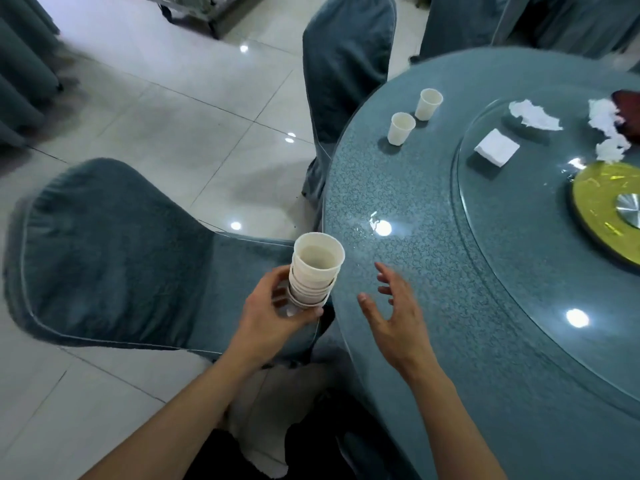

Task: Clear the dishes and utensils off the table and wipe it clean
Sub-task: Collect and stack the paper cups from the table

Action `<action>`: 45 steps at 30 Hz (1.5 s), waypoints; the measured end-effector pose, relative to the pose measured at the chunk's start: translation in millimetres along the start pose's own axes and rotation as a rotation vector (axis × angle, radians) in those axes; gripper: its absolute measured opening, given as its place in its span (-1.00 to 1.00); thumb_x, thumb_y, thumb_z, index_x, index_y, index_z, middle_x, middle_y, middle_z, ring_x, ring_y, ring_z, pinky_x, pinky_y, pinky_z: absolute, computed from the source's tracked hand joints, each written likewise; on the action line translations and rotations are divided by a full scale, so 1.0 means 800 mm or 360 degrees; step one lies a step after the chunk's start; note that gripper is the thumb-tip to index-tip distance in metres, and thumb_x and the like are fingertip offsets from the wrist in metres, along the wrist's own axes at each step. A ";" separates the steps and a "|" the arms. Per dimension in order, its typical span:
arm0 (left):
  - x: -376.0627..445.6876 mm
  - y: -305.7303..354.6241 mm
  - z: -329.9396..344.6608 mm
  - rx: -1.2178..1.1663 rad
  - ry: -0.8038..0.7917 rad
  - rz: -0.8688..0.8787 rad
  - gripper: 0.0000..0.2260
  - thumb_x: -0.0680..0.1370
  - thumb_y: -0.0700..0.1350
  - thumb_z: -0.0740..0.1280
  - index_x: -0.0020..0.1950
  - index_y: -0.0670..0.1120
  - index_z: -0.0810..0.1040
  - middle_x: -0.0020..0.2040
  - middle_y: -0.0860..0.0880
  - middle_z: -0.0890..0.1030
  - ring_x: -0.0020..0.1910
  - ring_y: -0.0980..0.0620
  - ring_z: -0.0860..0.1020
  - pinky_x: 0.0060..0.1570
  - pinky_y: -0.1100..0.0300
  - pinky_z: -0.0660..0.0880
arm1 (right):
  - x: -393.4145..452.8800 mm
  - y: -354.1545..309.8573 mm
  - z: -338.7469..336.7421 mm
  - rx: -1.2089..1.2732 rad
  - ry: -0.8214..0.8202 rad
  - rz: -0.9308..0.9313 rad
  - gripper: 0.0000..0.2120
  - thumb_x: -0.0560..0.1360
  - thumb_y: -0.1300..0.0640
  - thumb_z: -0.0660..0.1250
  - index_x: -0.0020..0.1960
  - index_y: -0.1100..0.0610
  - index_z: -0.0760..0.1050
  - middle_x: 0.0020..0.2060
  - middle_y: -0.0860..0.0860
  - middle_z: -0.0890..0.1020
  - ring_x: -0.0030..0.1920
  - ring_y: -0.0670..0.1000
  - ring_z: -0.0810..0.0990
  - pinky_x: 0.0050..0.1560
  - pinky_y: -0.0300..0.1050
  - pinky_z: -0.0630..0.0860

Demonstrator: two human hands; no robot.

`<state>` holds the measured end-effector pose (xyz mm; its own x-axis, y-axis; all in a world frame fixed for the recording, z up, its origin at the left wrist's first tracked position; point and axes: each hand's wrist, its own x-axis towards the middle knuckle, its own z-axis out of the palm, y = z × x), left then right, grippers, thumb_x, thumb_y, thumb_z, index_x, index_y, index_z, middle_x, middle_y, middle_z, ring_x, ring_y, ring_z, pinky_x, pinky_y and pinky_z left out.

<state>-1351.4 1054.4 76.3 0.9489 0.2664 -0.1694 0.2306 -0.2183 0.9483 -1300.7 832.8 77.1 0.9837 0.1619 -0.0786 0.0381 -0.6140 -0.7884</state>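
Note:
My left hand grips a stack of white paper cups just off the edge of the round teal table, above a chair seat. My right hand hovers open over the table's near edge, fingers spread, holding nothing. Two single white paper cups stand upright on the far left part of the table. On the glass turntable lie a folded white napkin and crumpled tissues.
A chair in a teal cover stands to my left, and another teal-covered chair is tucked at the table's far side. A yellow-green disc with a metal hub sits at the turntable's centre. A dark red object lies at the right edge. Glossy tiled floor spreads left.

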 end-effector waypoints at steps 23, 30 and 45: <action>-0.031 0.013 -0.556 0.0048 0.0148 0.0239 -0.30 0.25 0.15 0.58 0.35 0.12 0.44 0.22 0.15 0.61 0.14 0.05 0.63 0.14 0.01 0.64 | -0.022 -0.393 0.358 -0.0333 0.0043 -0.0275 -0.47 0.57 -0.14 0.32 0.49 -0.14 0.28 0.34 -0.11 0.41 0.35 -0.06 0.37 0.42 0.05 0.35; 0.064 0.006 -0.631 0.0074 0.0069 0.0248 -0.31 0.26 0.12 0.59 0.34 0.12 0.45 0.19 0.13 0.63 0.13 0.05 0.64 0.11 0.03 0.65 | 0.054 -0.439 0.431 -0.0459 0.0112 -0.0279 -0.50 0.57 -0.14 0.30 0.47 -0.13 0.29 0.32 -0.10 0.43 0.33 0.00 0.39 0.39 0.06 0.32; 0.334 0.038 -0.693 0.0107 -0.0284 0.0303 -0.30 0.25 0.10 0.59 0.35 0.10 0.44 0.19 0.09 0.62 0.10 0.02 0.65 0.10 -0.03 0.65 | 0.250 -0.499 0.490 -0.0827 0.0336 0.0024 -0.53 0.56 -0.13 0.24 0.45 -0.08 0.34 0.42 -0.01 0.42 0.38 0.10 0.41 0.41 0.10 0.26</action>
<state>-1210.5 1639.1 208.9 0.9981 0.0460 -0.0403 0.0527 -0.3122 0.9486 -1188.3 1413.0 137.0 0.9966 0.0249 0.0782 0.0529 -0.9236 -0.3797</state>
